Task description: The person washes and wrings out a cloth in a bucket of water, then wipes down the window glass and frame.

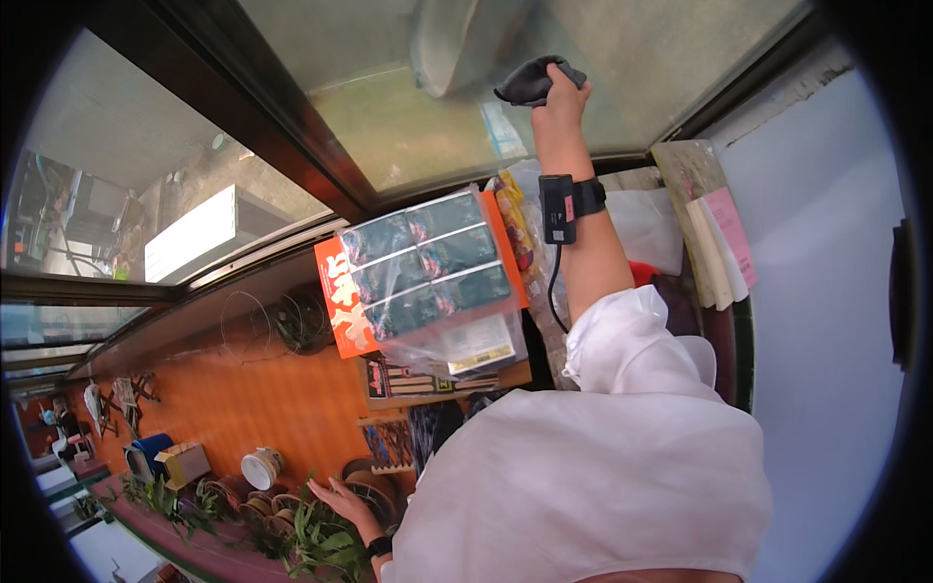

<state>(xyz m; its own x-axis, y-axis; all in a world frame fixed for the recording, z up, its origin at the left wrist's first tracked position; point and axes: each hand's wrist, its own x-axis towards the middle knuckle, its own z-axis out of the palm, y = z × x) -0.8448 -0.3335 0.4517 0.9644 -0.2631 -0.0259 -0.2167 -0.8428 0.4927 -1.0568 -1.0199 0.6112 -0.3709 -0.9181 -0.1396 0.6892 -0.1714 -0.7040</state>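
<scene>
My right hand (563, 98), at the top of the view, grips a dark grey cloth (534, 81) against the pane of a window (393, 124). A black device with a cable (557, 208) is strapped to that forearm. My left hand (341, 503) hangs at the lower left with fingers extended and nothing in it. A black band circles its wrist. Leafy green plants (324, 539) are nearest to it. Below the window, beside my right arm, plastic-wrapped dark green packs (430, 255) lie on an orange printed box (339, 295).
A dark window frame (284, 102) divides the glass. To the right, papers (718, 248) lean near a white wall (816, 291). Flower pots (280, 510), a white bucket (261, 468) and a cardboard box (182, 464) line the orange floor (240, 408). A folding rack (386, 444) stands below the packs.
</scene>
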